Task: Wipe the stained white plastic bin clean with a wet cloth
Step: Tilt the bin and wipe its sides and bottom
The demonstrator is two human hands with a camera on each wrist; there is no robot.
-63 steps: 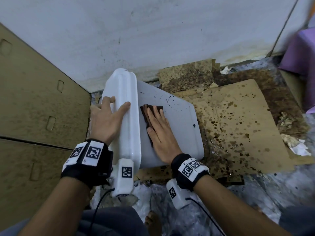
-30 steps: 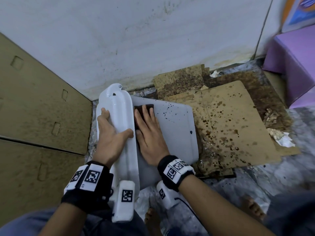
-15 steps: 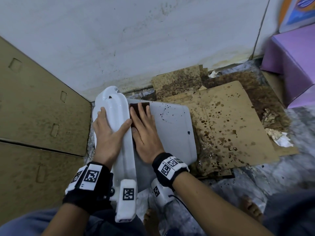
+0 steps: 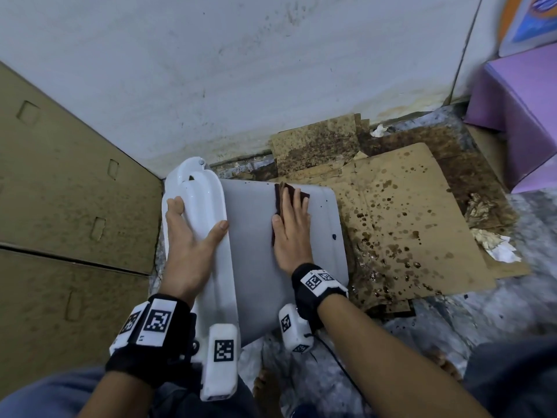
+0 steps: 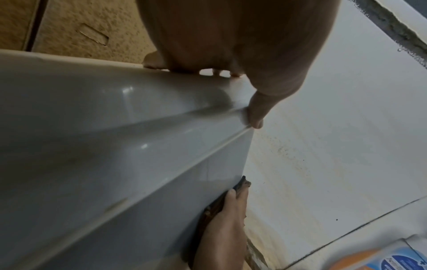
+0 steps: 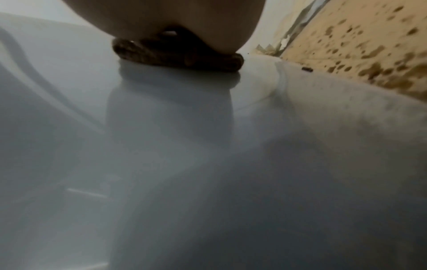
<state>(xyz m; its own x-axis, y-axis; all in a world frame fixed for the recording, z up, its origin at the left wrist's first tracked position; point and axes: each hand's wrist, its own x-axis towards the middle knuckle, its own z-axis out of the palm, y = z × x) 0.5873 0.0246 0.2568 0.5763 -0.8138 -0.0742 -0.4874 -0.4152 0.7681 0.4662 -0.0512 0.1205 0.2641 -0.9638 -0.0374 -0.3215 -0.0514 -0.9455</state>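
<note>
floor, spattered cardboard (image 4: 401, 224) | 1 bin (image 4: 256, 254) | left hand (image 4: 188, 239) flat, steadying | right hand (image 4: 292, 230) flat on 1 cloth (image 4: 281, 194)

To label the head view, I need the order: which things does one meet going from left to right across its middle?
Brown cardboard panels → left hand on the bin's white rim → right hand pressing the dark cloth → spattered cardboard sheet → crumpled paper.

A scuffed white wall (image 4: 241, 70) meets a mottled grey floor (image 4: 452, 321). Brown cardboard panels (image 4: 60, 191) stand on the left, stained cardboard sheets (image 4: 407, 212) lie flat on the floor, and a purple box (image 4: 524, 110) sits in the right corner.
</note>
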